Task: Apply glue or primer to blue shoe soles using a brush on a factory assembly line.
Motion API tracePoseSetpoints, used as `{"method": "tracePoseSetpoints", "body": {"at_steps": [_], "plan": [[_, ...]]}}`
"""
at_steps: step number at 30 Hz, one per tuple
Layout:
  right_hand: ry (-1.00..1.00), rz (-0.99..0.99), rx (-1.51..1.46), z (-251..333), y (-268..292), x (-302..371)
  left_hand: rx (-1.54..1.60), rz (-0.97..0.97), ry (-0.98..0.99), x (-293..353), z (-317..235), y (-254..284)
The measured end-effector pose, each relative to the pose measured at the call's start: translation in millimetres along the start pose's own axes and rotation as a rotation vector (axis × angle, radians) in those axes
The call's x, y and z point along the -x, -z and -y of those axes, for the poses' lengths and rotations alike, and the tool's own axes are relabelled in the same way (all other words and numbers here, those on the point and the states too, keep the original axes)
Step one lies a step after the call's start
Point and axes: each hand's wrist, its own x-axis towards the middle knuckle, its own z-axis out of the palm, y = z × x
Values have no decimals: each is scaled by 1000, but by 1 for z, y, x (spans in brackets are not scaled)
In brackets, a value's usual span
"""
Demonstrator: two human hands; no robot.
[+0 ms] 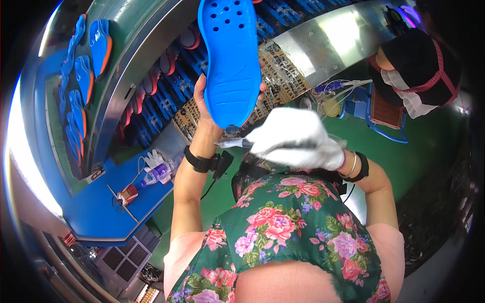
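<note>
A blue shoe insole (231,70) stands on end in front of me. Several round holes pierce its upper part, and ridges cross its lower half. My bare left hand (203,103) is closed round it from behind, with the thumb at its left edge and fingertips showing at its right edge. My right hand (293,139) wears a white glove, blurred by motion. From its closed fingers a thin pen-like tool (233,143) with a pale, translucent end points left, just below the insole's lower end. I cannot make out the tool's exact kind.
Rows of blue and red insoles fill the rack (166,88) beyond a metal rim. Other blue-and-orange insoles (84,73) lie on the green surface at left. A blue table (96,214) holds a purple-labelled bottle (155,174) and a glove. A capped co-worker (419,65) is at right.
</note>
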Motion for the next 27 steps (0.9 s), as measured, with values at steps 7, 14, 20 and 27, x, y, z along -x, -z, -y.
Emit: {"method": "tracePoseSetpoints", "body": {"at_steps": [7,14,20,27], "plan": [[161,7,314,-9,6,2,-14,-56,181,-1,-11,-9],[49,60,-39,-2,15,1,-134,44,203,-5,-15,-15],[243,35,359,-12,9,10,-244,-11,260,-8,-23,-13],[5,-4,-91,-2,17,-1,-176,32,247,-9,-24,-12]]}}
